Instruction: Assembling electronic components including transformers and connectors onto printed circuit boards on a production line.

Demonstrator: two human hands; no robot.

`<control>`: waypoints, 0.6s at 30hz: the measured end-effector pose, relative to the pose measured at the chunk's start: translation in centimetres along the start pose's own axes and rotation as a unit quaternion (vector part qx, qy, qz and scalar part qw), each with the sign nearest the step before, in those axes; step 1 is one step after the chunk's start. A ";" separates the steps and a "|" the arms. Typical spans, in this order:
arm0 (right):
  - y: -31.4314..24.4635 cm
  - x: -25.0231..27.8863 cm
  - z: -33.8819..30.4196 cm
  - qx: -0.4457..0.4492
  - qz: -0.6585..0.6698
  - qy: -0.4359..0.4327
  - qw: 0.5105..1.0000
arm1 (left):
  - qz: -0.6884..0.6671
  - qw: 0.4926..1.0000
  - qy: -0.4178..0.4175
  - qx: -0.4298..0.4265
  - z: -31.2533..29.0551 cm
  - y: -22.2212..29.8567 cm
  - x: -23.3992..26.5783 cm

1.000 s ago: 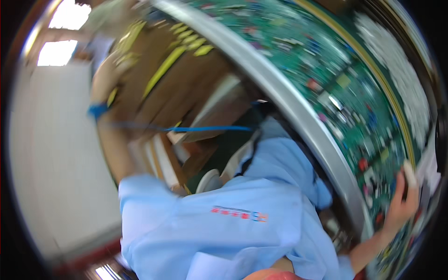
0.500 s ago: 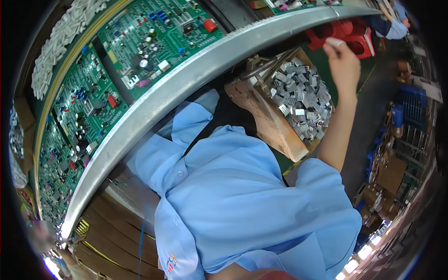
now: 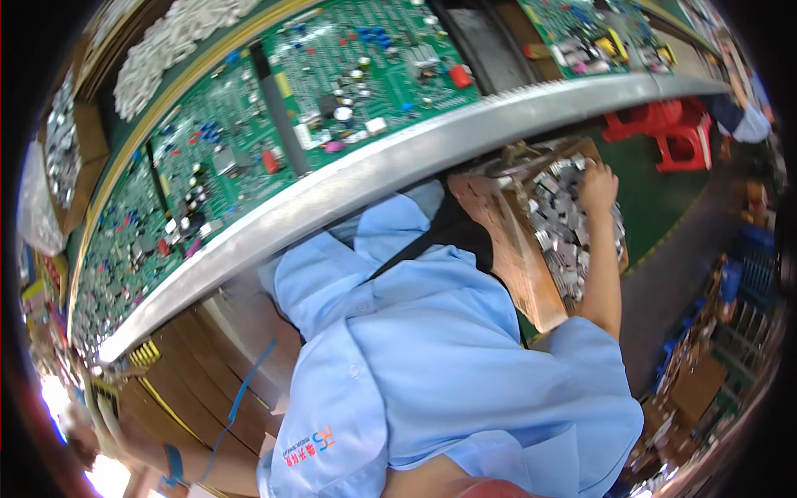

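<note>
My right hand (image 3: 599, 187) reaches down into a cardboard box (image 3: 531, 274) at my right, heaped with silver finned heat sinks (image 3: 558, 217). Its fingers are curled in against the pile near the far end; what they hold, if anything, is hidden. My left arm stretches out at the lower left, a blue wrist strap (image 3: 173, 465) around it. My left hand (image 3: 106, 422) is blurred near the picture's rim, so its fingers cannot be read. Green circuit boards (image 3: 365, 79) full of components lie in a row beyond a metal rail (image 3: 374, 158).
White parts (image 3: 170, 46) are heaped behind the boards. At the far left stands a carton (image 3: 87, 149) of silver pieces. A red plastic stool (image 3: 685, 137) is beyond the heat-sink box. Shelving with cartons (image 3: 697, 378) lines the right. A blue cord (image 3: 249, 382) hangs near my left arm.
My right hand has come down from above the far side of the box into the heat sinks. My left forearm has come further into view. The whole view has shifted.
</note>
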State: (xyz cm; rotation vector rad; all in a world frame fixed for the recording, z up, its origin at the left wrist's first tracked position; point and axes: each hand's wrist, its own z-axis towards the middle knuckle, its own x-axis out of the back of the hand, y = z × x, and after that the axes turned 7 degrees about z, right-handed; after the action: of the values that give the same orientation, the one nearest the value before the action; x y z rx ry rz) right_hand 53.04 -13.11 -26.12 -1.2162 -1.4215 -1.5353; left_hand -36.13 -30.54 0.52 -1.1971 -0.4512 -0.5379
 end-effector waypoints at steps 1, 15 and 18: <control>-0.1 -0.5 0.5 0.008 0.007 0.012 1.000 | -0.377 0.917 0.005 0.133 2.0 2.9 3.1; -4.8 17.4 0.7 -0.049 0.873 -0.058 0.483 | -0.904 0.381 -0.186 0.059 16.5 18.7 8.8; -8.7 21.5 2.1 0.046 0.876 -0.128 0.462 | -0.893 0.398 -0.212 0.016 18.5 21.6 10.3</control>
State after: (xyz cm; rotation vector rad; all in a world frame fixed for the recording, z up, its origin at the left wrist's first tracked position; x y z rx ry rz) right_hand 38.67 -7.66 -8.65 -1.7351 0.1966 0.2760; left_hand -15.65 -8.74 -3.82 -0.2269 -2.2594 -2.0255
